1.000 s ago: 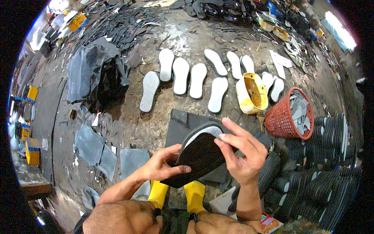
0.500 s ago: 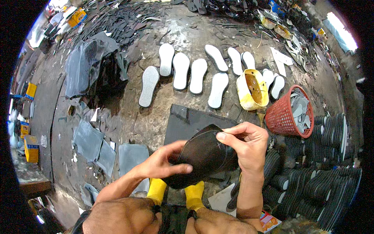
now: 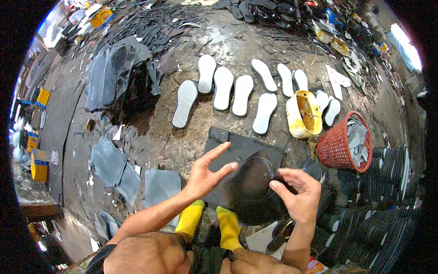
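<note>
A limp black sheet (image 3: 248, 194) with a pale curved line and a small cross mark lies or drops over the dark square board (image 3: 221, 142) between my hands. Its lower part is blurred, so whether it rests on the board cannot be told. My left hand (image 3: 207, 176) hovers to the left of the sheet, open, thumb and fingers spread. On the other side, my right hand (image 3: 299, 194) is beside the sheet's right edge, its thumb and bent fingers apart with nothing visible between them.
Several white shoe soles (image 3: 223, 89) lie beyond the board. A yellow container (image 3: 292, 119) of brownish stuff, a brush (image 3: 312, 148) and a red basket (image 3: 335, 150) of grey scraps stand right. Stacked black soles (image 3: 388, 219) fill the lower right; grey sheets (image 3: 162, 187) lie left.
Both hands have let go of the black sheet, which has moved lower and to the right. My left hand has spread its fingers, and my right hand has come down slightly.
</note>
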Available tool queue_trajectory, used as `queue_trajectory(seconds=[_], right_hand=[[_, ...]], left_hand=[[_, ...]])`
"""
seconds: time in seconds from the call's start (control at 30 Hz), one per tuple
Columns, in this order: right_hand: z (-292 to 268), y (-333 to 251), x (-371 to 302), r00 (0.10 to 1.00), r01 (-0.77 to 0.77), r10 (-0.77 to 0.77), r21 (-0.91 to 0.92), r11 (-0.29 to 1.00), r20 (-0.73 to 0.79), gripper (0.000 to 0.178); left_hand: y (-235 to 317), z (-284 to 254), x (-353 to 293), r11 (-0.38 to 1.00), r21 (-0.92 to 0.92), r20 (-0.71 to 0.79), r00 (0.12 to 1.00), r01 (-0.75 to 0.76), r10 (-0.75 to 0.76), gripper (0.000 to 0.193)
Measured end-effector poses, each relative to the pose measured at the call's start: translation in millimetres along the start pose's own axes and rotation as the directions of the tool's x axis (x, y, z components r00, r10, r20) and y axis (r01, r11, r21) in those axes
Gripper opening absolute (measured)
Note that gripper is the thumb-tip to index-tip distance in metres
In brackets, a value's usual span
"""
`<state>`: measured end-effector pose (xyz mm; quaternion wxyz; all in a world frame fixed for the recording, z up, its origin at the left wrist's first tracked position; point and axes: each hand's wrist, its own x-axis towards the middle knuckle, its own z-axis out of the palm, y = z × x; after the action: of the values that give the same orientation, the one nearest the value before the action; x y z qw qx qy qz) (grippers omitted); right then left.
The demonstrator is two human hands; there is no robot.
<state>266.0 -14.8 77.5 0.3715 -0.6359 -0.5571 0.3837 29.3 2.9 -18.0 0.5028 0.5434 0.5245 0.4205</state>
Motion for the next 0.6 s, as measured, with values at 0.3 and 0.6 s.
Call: queue_trajectory(seconds=[0.3, 0.6], right_hand=[[130, 40, -21, 0.899, 0.435, -0.390, -0.312, 0.844, 0.200, 0.018], [83, 170, 84, 0.923, 0.332, -0.382, -0.616, 0.715, 0.054, 0.039]], left_hand=[[-106, 12, 1, 0.043, -0.738, 0.555, 0.643, 0.673, -0.528, 0.103], [-185, 13, 12, 0.524, -0.490, 0.233, 0.685, 0.696, -0.691, 0.048]])
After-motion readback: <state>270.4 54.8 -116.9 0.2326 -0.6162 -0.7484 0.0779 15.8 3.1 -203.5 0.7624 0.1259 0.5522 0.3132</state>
